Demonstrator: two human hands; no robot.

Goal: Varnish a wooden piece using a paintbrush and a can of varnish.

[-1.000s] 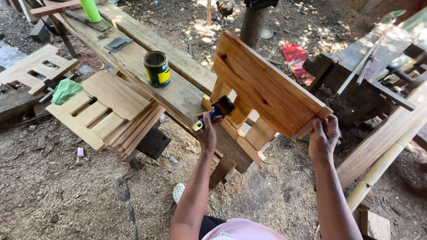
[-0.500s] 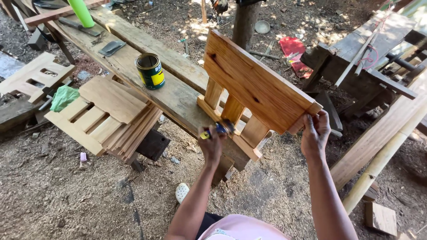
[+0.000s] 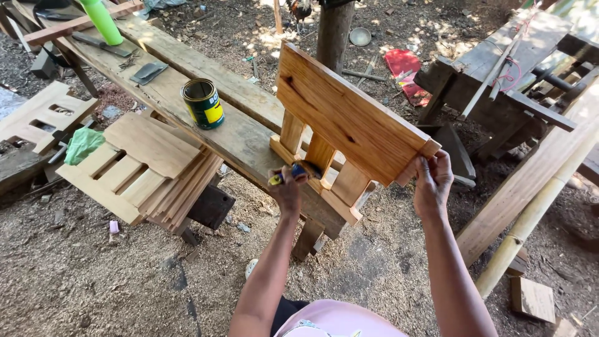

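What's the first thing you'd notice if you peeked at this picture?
The shiny orange-brown wooden panel in the middle, tilted up on the plank bench. The right hand grips its corner, while the left hand holds a small brush against its slats. Left of it stands an open green and yellow can, with a stack of pale slatted panels below.

The wooden panel (image 3: 349, 128) is warm orange-brown with darker grain streaks and a dark knot. Left of it, the tin can (image 3: 203, 103) is dark green with a yellow patch. Further left of the panel, the stacked slatted pieces (image 3: 140, 168) are pale tan, a crumpled bag (image 3: 82, 143) mint green. Behind the panel, a cloth (image 3: 402, 65) is red.
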